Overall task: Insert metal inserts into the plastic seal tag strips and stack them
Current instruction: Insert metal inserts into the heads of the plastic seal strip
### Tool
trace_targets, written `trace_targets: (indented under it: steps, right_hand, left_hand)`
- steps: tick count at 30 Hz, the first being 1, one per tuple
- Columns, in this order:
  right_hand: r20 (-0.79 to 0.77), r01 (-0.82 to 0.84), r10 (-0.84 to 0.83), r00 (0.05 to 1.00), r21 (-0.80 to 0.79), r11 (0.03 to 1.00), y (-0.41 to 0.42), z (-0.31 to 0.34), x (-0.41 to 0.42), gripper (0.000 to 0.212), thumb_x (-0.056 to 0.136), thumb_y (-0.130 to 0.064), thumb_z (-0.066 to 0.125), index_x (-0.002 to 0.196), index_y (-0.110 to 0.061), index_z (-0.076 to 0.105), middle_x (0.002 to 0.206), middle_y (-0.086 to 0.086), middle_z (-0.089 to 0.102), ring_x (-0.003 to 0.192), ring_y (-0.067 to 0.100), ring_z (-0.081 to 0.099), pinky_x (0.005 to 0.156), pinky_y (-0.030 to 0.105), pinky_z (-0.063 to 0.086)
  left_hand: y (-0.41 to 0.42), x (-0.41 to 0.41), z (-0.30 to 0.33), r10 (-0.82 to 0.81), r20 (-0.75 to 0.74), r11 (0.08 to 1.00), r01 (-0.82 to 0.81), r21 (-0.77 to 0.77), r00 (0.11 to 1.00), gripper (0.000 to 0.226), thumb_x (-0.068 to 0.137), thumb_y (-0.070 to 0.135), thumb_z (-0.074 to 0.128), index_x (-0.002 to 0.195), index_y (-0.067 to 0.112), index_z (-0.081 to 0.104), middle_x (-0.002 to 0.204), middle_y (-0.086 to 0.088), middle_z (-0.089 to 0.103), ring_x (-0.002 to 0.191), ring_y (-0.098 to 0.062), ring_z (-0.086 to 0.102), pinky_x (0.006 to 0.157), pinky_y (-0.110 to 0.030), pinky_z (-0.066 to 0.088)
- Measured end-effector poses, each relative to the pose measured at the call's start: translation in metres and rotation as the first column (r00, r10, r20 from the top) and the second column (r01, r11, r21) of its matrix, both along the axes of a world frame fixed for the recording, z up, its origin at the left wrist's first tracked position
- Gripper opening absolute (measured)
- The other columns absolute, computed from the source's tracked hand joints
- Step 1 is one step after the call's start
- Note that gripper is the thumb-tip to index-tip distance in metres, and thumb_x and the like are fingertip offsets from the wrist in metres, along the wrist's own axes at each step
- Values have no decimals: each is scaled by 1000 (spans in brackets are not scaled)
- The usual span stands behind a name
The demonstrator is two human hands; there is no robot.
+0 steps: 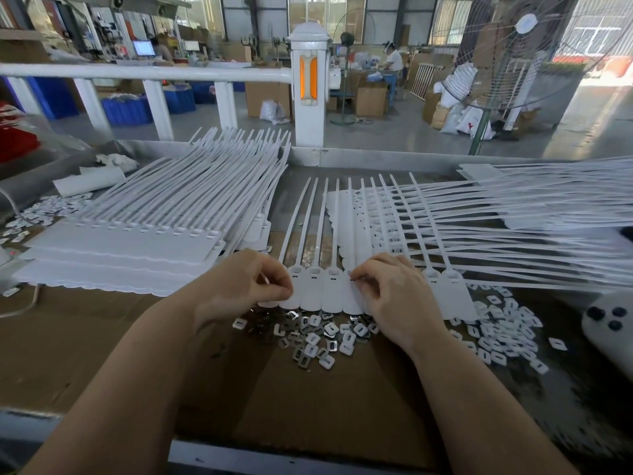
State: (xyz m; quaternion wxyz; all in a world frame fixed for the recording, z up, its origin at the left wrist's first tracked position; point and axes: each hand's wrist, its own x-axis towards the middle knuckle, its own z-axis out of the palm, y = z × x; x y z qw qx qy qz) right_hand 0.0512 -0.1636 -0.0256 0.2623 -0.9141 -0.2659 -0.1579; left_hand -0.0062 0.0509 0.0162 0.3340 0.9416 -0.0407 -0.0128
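Two hands on the seal tag strip [325, 289], centre surface | left hand [239, 286] fingers pinch strip's left edge | right hand [394, 289] fingers pinch a small insert at a slot | loose metal inserts [308, 337] just nearer.
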Motion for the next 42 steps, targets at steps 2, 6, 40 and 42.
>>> trace_targets:
  steps: [2, 6, 40, 42]
  right_hand:
    - [2, -1, 1, 1000, 2, 1000, 0, 0, 0, 17, 93, -19, 53, 103, -21, 67, 106, -8, 61, 104, 11, 48, 97, 30, 37]
    - [-1, -1, 1, 1000, 0, 1000, 1, 1, -1, 17, 92, -19, 53, 103, -21, 67, 106, -7, 62, 104, 12, 48, 97, 32, 38]
    - [-6, -8, 8, 1000, 7, 1000, 0, 1, -1, 16, 92, -19, 54, 101, -20, 67, 105, -7, 61, 101, 12, 47, 95, 32, 38]
    - [-3, -10, 10, 1000, 2, 1000, 0, 1, 0, 16, 92, -19, 54, 101, -20, 67, 105, -6, 61, 101, 13, 47, 95, 32, 38]
  left_hand:
    - [2, 0, 0, -8, -4, 1000, 8, 5, 1000, 7, 82, 18, 69, 81, 24, 72, 85, 10, 70, 83, -4, 63, 74, -15, 47]
    - [-3, -3, 3, -112, -76, 993, 115, 34, 991, 12, 79, 18, 72, 76, 30, 72, 77, 15, 69, 75, -1, 61, 67, -11, 46]
    - [-5, 40, -8, 251, 50, 961, -243, -128, 967, 13, 80, 11, 70, 78, 24, 68, 84, 0, 70, 83, -16, 65, 84, -33, 51]
    - [-6, 43, -7, 240, 43, 967, -235, -96, 970, 10, 80, 12, 70, 79, 22, 69, 82, 2, 69, 83, -14, 64, 81, -30, 50]
